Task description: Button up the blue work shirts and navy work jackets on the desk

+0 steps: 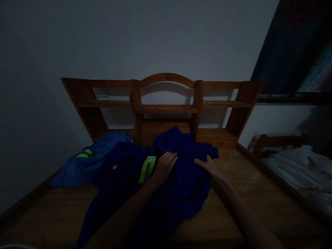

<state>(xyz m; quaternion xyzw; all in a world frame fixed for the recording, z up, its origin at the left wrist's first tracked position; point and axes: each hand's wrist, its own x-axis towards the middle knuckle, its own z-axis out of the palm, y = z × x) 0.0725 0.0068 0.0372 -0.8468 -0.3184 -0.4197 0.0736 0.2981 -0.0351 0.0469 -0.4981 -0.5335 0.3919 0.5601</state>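
Observation:
A dark blue work jacket [190,186] with a yellow-green and silver reflective band [147,169] lies rumpled over the desk. My left hand [166,166] grips its cloth near the middle, just right of the band, with the fingers curled. On the garment's right side my right hand [209,165] pinches the fabric, the thumb on top and the other fingers mostly hidden by the cloth. A lighter blue garment [83,169] with a yellow-green strip lies in a heap to the left, partly under the dark one.
The wooden desk [241,186] carries a shelf unit [166,109] along its back, against a pale wall. To the right, beyond the desk's raised edge, are a wooden frame [280,141] and a whitish plastic sheet [298,166]. A dark curtain [287,52] hangs at upper right.

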